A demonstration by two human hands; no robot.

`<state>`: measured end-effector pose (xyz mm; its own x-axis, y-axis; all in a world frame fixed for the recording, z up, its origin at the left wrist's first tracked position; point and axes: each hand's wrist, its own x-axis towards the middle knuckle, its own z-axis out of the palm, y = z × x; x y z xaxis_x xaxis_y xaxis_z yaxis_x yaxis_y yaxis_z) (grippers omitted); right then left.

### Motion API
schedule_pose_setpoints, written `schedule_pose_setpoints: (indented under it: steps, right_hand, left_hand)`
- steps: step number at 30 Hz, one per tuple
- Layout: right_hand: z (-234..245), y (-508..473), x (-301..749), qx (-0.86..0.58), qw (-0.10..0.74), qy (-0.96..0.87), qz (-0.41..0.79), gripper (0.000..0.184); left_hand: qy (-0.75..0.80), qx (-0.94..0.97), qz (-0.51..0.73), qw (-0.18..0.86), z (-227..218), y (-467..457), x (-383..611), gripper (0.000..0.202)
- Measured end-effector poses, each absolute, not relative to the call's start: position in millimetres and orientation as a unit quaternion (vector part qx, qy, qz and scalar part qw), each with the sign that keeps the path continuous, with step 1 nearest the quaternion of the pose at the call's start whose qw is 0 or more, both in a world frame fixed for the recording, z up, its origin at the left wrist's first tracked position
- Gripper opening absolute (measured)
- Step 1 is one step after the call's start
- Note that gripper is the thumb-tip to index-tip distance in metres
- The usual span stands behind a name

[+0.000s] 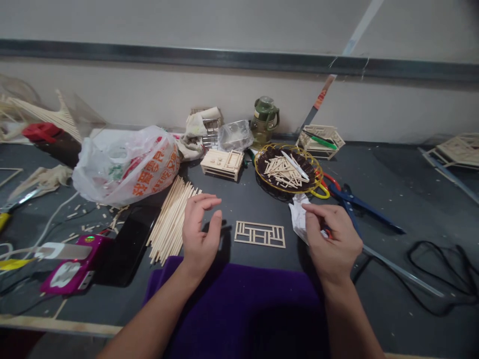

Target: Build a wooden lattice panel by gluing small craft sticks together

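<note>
My left hand (199,227) hovers just above the dark table, fingers spread and loosely curved, holding nothing, beside a bundle of thin wooden sticks (170,219). A small flat lattice panel of wooden sticks (260,234) lies between my two hands. My right hand (331,239) is closed around a crumpled white tissue (299,214) at the panel's right. A purple cloth (239,304) lies under my forearms at the table's near edge.
A yellow wire basket (288,172) of short sticks, blue scissors (359,202), a small stick-built model (222,163), a green lantern (265,119) and a printed plastic bag (127,167) sit behind. A magenta tool (75,264) lies left, black cable (437,269) right.
</note>
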<state>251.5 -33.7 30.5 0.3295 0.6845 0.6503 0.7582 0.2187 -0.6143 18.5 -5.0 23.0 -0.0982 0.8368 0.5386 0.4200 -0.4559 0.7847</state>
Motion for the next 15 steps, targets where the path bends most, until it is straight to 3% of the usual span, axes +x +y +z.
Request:
schedule_pose_setpoints:
  steps: [15]
  right_hand:
    - [37, -39, 254, -0.626, 0.533, -0.568, -0.033, 0.015]
  left_hand:
    - [0.403, 0.685, 0.586, 0.16, 30, -18, 19, 0.024]
